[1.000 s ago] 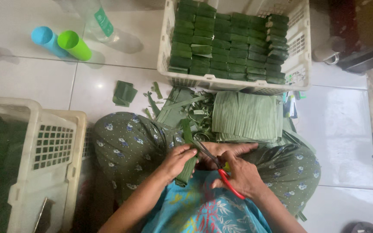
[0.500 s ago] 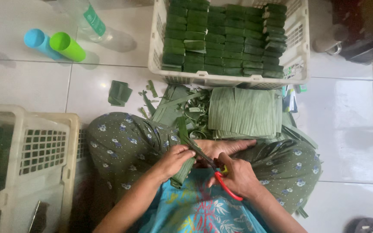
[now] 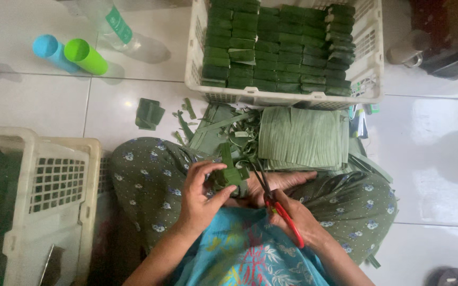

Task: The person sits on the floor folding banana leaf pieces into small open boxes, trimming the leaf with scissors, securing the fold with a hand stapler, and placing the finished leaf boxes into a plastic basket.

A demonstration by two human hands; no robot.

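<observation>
I sit cross-legged on a white tiled floor. My left hand (image 3: 201,195) grips a small folded green leaf parcel (image 3: 229,175) over my lap, a strip of it sticking up. My right hand (image 3: 292,214) holds red-handled scissors (image 3: 278,204), their dark blades pointing up toward the parcel's right side. A stack of flat cut banana-leaf sheets (image 3: 302,136) lies on the floor just beyond my knees.
A white plastic basket (image 3: 287,99) ahead holds rows of folded green parcels. A cream basket (image 3: 49,196) stands at my left. Leaf scraps (image 3: 149,113) litter the tiles. A blue cup (image 3: 51,52), green cup (image 3: 86,56) and plastic bottle (image 3: 113,24) lie at upper left.
The parcel has turned in my left hand and stands more upright. The scissors have shifted slightly, blades staying close to the parcel.
</observation>
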